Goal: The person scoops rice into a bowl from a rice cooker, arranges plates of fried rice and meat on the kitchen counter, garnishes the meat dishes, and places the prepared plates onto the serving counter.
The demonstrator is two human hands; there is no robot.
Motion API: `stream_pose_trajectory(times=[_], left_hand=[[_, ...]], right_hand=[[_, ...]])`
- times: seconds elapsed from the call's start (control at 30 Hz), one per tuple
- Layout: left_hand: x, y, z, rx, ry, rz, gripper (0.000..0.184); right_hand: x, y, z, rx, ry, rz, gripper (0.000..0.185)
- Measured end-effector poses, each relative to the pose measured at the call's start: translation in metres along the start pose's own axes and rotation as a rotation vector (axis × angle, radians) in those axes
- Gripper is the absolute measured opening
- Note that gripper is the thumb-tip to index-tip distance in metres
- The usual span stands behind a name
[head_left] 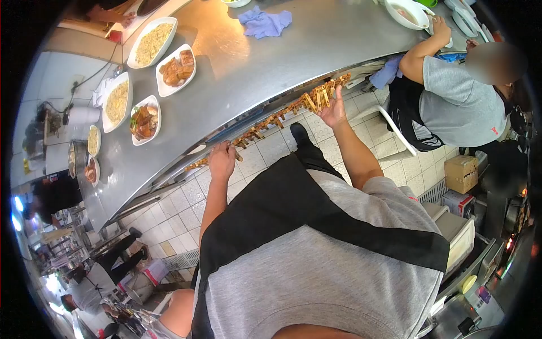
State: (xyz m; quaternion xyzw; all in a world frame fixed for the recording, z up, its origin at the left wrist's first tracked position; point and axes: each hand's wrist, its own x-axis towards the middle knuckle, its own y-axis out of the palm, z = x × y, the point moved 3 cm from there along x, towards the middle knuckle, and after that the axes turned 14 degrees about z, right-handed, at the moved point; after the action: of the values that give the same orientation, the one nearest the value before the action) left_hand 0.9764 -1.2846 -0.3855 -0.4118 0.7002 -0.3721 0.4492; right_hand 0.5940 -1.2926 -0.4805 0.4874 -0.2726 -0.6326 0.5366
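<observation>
A long row of wooden clothespins [276,120] runs along the front edge of the steel counter [243,73]. My left hand [222,162] lies over the left part of the row, its fingers curled round some clothespins; the fingertips are partly hidden. Farther right, my right hand [332,113] touches the row with its palm turned up and thumb and finger apart. Several clothespins there stick out towards the palm. Some fingers of that hand are hidden behind them.
White dishes of fried rice [153,45] and of meat [176,70] stand on the counter's left part. A blue cloth [264,22] lies at the back. At right a seated co-worker [457,101] reaches to a white bowl [406,14]. A cardboard box [460,173] sits behind them.
</observation>
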Motion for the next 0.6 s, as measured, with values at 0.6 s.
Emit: stream_pose_trajectory(times=[0.6], left_hand=[[0.002,0.009,0.006,0.022,-0.029,-0.026,0.035]], right_hand=[[-0.035,-0.018,-0.005,-0.427,0.059,-0.154,0.023]])
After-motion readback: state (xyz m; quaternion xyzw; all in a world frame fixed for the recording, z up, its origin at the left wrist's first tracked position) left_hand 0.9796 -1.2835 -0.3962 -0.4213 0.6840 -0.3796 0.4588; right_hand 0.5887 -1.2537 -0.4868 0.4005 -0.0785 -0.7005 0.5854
